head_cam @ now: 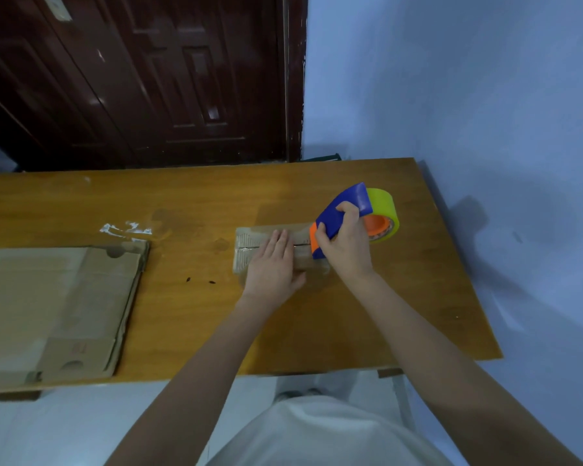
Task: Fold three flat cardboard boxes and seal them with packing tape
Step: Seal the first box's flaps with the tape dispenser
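A small folded cardboard box stands on the wooden table, right of centre, with clear tape along its top seam. My left hand lies flat on the box top, fingers straight, pressing it down. My right hand grips a blue and orange tape dispenser at the box's right end. The dispenser carries a yellow-green tape roll. A stack of flat cardboard boxes lies at the table's left.
Torn bits of white tape stick to the table behind the flat stack. Two small dark specks lie between stack and box. A dark wooden door stands behind the table, and a blue wall runs along its right edge.
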Available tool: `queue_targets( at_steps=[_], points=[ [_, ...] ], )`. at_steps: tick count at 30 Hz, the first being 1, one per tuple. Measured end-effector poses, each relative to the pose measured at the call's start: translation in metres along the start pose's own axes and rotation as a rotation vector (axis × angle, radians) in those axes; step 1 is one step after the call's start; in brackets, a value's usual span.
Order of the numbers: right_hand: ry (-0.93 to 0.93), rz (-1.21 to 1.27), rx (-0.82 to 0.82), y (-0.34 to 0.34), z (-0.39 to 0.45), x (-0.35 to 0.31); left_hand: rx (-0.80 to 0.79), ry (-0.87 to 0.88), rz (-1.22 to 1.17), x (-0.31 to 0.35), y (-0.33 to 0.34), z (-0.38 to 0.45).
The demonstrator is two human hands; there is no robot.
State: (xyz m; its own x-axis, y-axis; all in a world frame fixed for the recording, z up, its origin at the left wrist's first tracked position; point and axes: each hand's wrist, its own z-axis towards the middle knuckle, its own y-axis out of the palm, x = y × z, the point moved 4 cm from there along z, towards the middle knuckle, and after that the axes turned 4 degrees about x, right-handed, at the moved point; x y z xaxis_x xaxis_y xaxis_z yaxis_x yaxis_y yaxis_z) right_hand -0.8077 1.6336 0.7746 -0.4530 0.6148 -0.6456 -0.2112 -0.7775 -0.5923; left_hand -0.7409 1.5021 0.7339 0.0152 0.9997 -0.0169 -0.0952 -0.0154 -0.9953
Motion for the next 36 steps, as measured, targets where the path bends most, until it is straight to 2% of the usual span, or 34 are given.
queue_targets(
  at_steps=[5, 16, 26, 33, 36],
  points=[
    [0.075, 0.074, 0.047, -0.002, -0.003, 0.01, -0.005, 0.054, -0.024, 0.028, 0.005, 0.01],
    [0.253, 0.269, 0.022, -0.014, -0.006, 0.031, -0.041, 0.049, 0.07, 0.024, 0.019, 0.012],
    [0.292, 0.369, 0.147, -0.028, -0.004, 0.04, -0.006, 0.06, 0.048, 0.027, 0.018, 0.013],
    [0.437, 0.433, 0.312, -0.048, -0.003, 0.065, -0.018, 0.082, 0.049, 0.029, 0.02, 0.016],
    [0.371, 0.365, 0.225, -0.062, 0.008, 0.067, -0.018, 0.08, 0.039, 0.03, 0.021, 0.018]
  ],
)
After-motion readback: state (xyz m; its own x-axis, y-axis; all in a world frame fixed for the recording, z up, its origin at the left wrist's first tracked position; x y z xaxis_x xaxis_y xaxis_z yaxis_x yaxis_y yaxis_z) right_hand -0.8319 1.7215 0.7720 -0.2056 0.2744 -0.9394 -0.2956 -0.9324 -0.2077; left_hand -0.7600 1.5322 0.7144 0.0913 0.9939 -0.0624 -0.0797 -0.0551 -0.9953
